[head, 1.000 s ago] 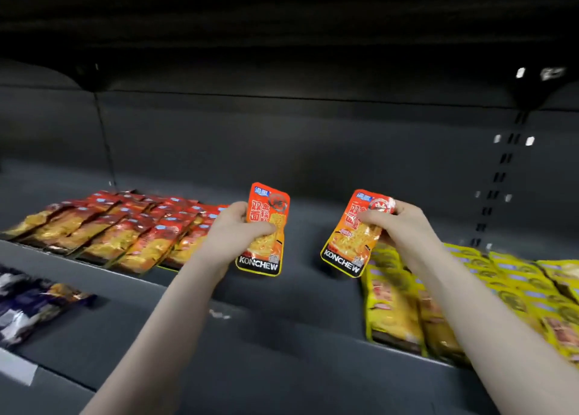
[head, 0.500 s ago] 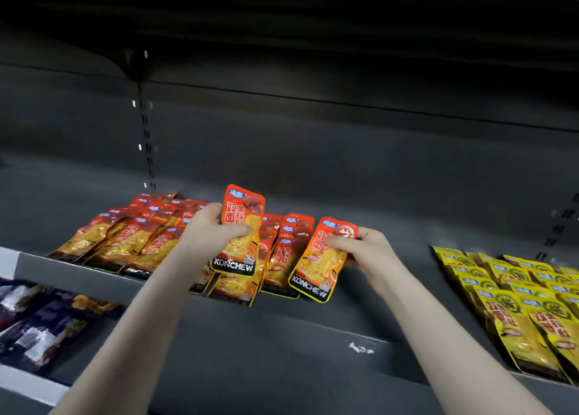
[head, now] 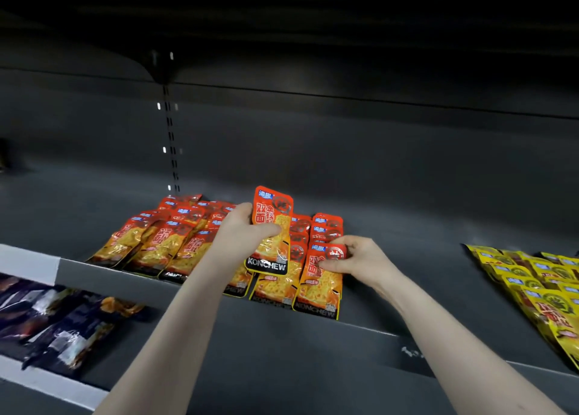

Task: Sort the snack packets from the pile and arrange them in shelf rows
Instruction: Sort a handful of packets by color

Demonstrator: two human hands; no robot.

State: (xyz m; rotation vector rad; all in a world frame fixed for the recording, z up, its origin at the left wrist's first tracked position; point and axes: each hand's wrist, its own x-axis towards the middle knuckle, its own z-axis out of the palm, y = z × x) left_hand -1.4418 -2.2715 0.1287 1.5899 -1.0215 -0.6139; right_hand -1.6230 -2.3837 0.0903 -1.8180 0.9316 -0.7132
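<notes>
Since half a second ago the right hand (head: 357,259) has lowered its red packet (head: 319,277) onto the rightmost red row (head: 326,226), at 5 o'clock from the left hand (head: 241,230); its fingers still pinch the top edge. That packet looks nearly placed, so release seems next. It lies flat, long axis running 12 to 6, KONCHEW end toward the shelf lip (head: 360,328). The left hand grips a second packet (head: 271,230) upright above the rows, top tilted toward 1 o'clock.
</notes>
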